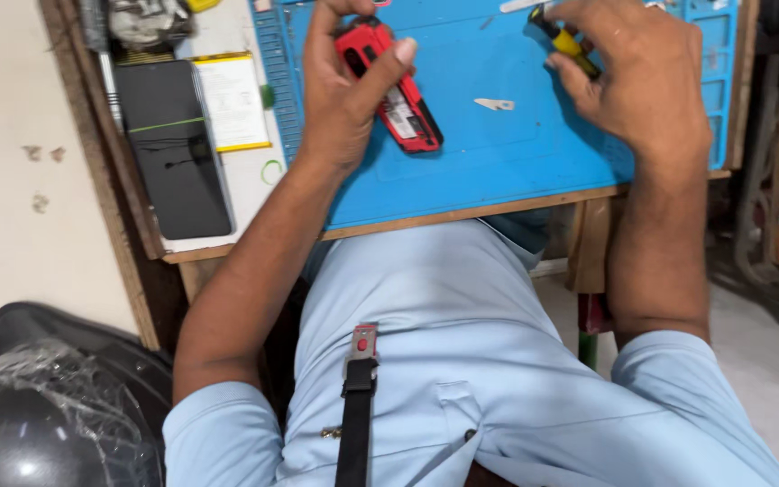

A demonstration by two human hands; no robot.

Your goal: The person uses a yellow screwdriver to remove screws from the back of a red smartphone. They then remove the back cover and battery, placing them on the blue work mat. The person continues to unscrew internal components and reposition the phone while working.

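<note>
Red, slim plastic phone [394, 86], back opened and pale insides showing, pinched in left hand [340, 90], thumb across its edge, above smooth blue rubbery mat [498, 153]. Yellow-and-black screwdriver [568, 42] gripped in curled fingers of right hand [637, 86], tip cut off at top edge. Small white sliver [494, 105] lying flat on mat between hands; hard to identify. Glossy black slab [173, 135] at left

2 hands [340, 90] [637, 86], 1 red phone [396, 90], 1 screwdriver [565, 41], 1 blue mat [498, 153], 1 black screen panel [173, 144].

The screwdriver [568, 41] tip and helmet [38, 424] are cut off.
</note>
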